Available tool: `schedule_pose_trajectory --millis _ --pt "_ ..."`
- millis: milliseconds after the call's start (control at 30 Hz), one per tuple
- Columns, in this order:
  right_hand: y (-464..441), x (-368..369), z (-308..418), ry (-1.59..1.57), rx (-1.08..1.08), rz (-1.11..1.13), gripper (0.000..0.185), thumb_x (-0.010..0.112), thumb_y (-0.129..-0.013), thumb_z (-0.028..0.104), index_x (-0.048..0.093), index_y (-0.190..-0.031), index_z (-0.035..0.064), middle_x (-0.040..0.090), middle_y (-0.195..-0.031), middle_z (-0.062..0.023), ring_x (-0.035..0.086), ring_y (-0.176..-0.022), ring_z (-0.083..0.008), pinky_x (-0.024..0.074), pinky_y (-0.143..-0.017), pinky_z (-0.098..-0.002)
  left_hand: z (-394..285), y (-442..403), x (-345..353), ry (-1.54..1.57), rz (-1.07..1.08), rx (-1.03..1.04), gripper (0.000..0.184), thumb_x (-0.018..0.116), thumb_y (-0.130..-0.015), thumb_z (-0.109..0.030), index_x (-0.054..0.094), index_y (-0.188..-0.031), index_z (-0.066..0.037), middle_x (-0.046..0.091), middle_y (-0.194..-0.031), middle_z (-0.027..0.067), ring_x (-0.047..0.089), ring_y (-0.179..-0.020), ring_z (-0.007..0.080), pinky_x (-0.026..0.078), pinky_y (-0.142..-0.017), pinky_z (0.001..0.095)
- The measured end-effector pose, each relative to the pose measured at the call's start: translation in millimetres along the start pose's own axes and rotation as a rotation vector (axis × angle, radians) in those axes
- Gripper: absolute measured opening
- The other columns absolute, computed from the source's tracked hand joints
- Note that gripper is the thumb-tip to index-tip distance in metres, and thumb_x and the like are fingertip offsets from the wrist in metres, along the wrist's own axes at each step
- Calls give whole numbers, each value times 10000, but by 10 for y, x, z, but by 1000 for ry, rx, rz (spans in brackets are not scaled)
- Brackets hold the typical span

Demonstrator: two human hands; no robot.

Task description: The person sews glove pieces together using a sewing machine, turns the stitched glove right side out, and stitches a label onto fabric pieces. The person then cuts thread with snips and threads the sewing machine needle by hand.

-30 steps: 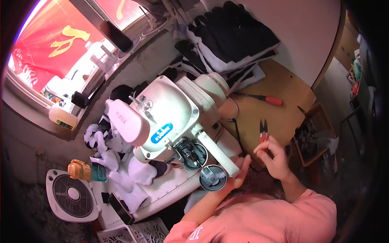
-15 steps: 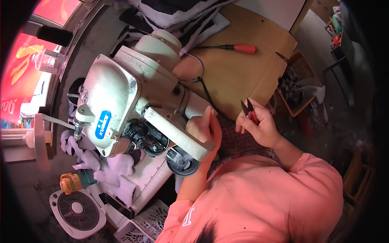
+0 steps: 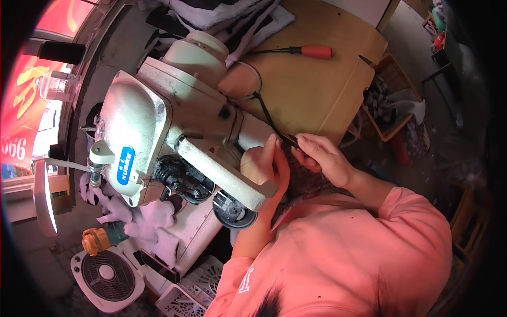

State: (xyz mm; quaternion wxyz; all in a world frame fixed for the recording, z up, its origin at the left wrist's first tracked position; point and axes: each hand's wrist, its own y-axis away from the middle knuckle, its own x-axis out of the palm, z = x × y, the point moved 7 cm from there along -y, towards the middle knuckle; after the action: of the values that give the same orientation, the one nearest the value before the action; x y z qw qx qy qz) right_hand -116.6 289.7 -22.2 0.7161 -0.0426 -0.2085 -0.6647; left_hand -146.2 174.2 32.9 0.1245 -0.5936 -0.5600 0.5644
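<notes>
A white sewing machine head [image 3: 142,121] with a blue label fills the left and middle of the view. My left hand [image 3: 280,164] is behind its slanted arm, which hides part of the palm and fingers. The left fingertips are pressed together; what they hold, if anything, I cannot make out. My right hand [image 3: 330,161] is closed around small dark thread snips [image 3: 292,140]. The blades point at the left fingertips and are close to them; whether they touch I cannot tell. Below the machine arm sits a round black part [image 3: 235,210].
A red-handled screwdriver [image 3: 316,52] lies on the brown board [image 3: 301,90]. Black-and-white plush fabric [image 3: 211,16] is piled behind, with more scraps [image 3: 153,222] below the machine. An orange basket [image 3: 404,79] stands right. A fan [image 3: 108,280] and an orange-capped bottle [image 3: 96,241] are lower left.
My right hand has moved left with the snips, from apart to right beside my left fingertips. The left hand holds nearly the same place. The whole view has shifted slightly.
</notes>
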Motion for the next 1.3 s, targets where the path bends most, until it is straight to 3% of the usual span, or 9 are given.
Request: schedule_pose_trajectory --millis 467,567,667,900,933,1033,1133,1233,1300 --pt "-244 -62 87 -45 -141 -93 284 548 -982 275 530 -804 55 434 -716 36 387 -663 -48 351 -598 -226 36 63 -17 -26 43 9 274 678 -834 46 615 -1087 -38 562 -677 90 504 -532 229 381 -474 332" --pt "-274 -272 348 737 -483 -493 259 680 -862 160 608 -1061 12 577 -936 -132 551 -874 -225 449 -816 -351 12 98 -20 -136 53 75 297 692 -820 28 613 -1096 -48 550 -664 71 502 -533 225 384 -488 343" --pt "-312 -73 719 1367 -794 -673 379 684 -836 141 590 -1181 18 568 -1098 -150 517 -1022 -311 412 -920 -416 -29 108 -40 -192 63 119 356 724 -772 3 611 -1102 -62 521 -645 26 503 -532 200 377 -501 342" --pt "-1143 196 1367 985 -1040 -275 434 557 -957 286 535 -1300 21 559 -1246 -155 480 -1182 -307 359 -1034 -392 112 400 -30 -122 135 59 311 696 -778 -37 628 -1081 -60 416 -576 7 444 -528 191 366 -506 336" --pt "-1289 274 1427 964 -1088 -225 459 519 -967 392 564 -1273 52 586 -1211 -117 534 -1121 -261 408 -990 -378 167 709 144 -410 409 31 320 654 -705 -194 665 -1013 -106 609 -915 82 587 -788 259 475 -693 404" --pt "-1616 422 1513 824 -986 5 399 467 -1020 236 497 -1323 -23 569 -1262 -158 521 -1209 -229 393 -1026 -315 69 516 -34 -226 297 4 271 637 -703 -200 639 -953 -96 610 -896 77 565 -743 250 461 -661 402" --pt "-1965 250 1439 703 -845 106 422 423 -1040 265 473 -1340 -27 571 -1266 -131 519 -1197 -187 387 -1036 -306 94 556 -47 -228 331 -51 357 674 -832 -165 622 -1164 -46 576 -782 56 552 -688 244 442 -630 389" --pt "-2144 248 1267 332 -536 299 449 370 -1051 331 499 -1339 11 579 -1259 -79 525 -1171 -154 379 -1037 -282 175 765 49 214 241 -167 377 639 -846 -166 625 -1217 -99 644 -1069 104 591 -939 265 457 -815 403" --pt "-2196 263 1286 387 -525 304 453 374 -1050 325 487 -1347 2 572 -1276 -84 517 -1182 -151 378 -1040 -283 122 702 60 76 392 -133 371 628 -849 -149 627 -1215 -86 646 -1085 116 597 -940 265 464 -810 405"
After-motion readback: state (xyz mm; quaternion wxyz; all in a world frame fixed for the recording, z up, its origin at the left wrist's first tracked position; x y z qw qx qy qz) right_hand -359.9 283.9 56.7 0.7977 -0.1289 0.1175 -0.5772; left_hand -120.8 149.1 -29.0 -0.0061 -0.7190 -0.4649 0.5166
